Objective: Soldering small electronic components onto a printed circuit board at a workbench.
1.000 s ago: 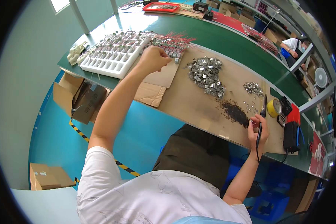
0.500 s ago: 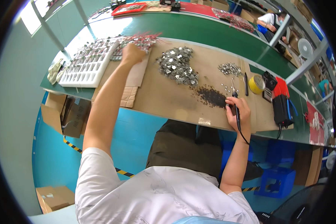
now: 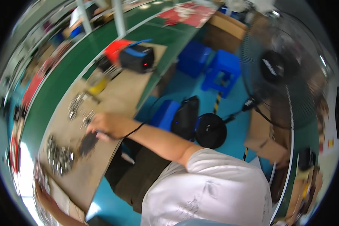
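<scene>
My right hand is closed round a soldering iron, whose black cord loops back over my wrist. Beside that hand lie a heap of tiny dark parts and some small shiny metal pieces. A larger pile of silver metal pieces sits farther left on the brown board. At the lower left edge my left hand reaches to the bunched wired parts. Motion smears its fingers, so whether it grips anything is unclear.
A yellow tape roll and a black box with a blue handle stand on the bench. Off its right side are blue stools, a large standing fan and a cardboard box on the floor.
My view has swung sharply to the right and tilted, bringing the fan and stools into sight. The right hand still holds the soldering iron; the left hand now shows only at the edge.
</scene>
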Available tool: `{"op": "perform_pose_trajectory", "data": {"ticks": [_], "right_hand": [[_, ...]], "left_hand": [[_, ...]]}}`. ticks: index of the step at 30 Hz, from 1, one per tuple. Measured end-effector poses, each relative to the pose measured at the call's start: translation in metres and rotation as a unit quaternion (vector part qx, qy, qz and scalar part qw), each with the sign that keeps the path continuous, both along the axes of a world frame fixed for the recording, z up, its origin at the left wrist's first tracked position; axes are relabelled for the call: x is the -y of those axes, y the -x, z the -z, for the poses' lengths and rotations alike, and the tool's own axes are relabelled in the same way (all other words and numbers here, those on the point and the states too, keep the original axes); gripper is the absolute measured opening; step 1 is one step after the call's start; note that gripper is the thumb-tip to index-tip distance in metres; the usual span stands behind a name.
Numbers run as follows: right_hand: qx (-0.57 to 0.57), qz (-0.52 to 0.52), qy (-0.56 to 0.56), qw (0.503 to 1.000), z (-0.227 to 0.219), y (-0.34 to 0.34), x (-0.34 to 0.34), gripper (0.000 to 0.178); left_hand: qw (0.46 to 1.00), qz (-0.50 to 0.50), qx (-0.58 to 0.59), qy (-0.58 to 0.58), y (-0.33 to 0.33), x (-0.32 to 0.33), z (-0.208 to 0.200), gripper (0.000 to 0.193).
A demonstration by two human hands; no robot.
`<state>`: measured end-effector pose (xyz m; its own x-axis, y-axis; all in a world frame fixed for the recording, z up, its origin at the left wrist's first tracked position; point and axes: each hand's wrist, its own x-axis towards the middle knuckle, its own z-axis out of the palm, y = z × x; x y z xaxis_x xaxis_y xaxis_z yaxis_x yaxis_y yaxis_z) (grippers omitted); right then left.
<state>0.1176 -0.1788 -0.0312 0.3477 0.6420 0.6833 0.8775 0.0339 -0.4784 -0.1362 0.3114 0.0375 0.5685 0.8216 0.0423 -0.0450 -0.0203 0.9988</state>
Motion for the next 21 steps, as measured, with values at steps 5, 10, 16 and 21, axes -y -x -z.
{"op": "perform_pose_trajectory", "data": {"ticks": [5,10,16,21], "right_hand": [[0.037,0.025,-0.023,0.999,0.004,0.001,-0.007,0.028],[0.042,0.043,-0.027,0.998,0.002,0.000,-0.017,0.030],[0.017,0.047,-0.026,0.998,-0.003,-0.002,-0.012,0.033],[-0.012,0.057,-0.039,0.998,-0.008,0.004,-0.009,0.034]], "left_hand": [[0.944,0.054,-0.064,-0.318,-0.012,0.189,-0.019,0.019],[0.838,0.307,-0.086,-0.443,-0.032,0.229,0.020,0.012],[0.784,0.282,-0.149,-0.533,-0.045,0.251,0.036,0.018],[0.796,0.238,-0.163,-0.532,-0.038,0.249,0.043,0.026]]}}
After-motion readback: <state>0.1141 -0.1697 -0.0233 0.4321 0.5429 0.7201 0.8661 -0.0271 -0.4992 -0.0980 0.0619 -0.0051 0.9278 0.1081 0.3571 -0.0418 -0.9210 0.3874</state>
